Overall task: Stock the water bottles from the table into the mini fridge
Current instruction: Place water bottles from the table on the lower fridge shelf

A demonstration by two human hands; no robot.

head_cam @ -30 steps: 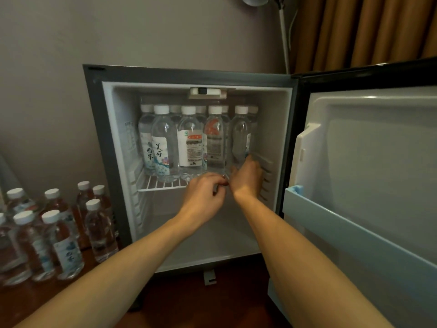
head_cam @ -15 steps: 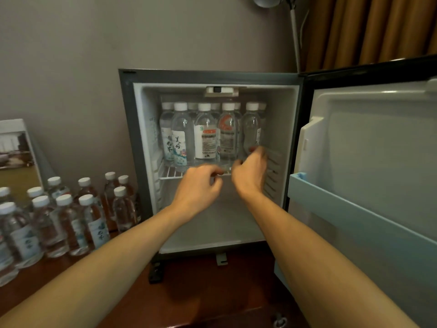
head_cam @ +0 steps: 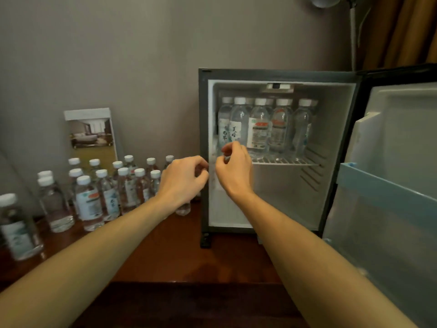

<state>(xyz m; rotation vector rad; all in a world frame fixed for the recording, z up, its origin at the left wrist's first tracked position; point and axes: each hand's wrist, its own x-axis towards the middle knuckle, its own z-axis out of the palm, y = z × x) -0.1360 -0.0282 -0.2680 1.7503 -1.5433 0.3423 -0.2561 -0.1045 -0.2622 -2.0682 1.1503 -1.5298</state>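
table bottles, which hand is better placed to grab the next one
Left, most likely. The left hand hovers empty just in front of the nearest table bottles, which stand left of the mini fridge. The right hand is at the fridge opening and would have to cross the left arm.

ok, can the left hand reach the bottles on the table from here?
Probably yes. The left hand hovers empty right beside the bottles on the table, with nothing between them; the nearest bottle stands just behind it.
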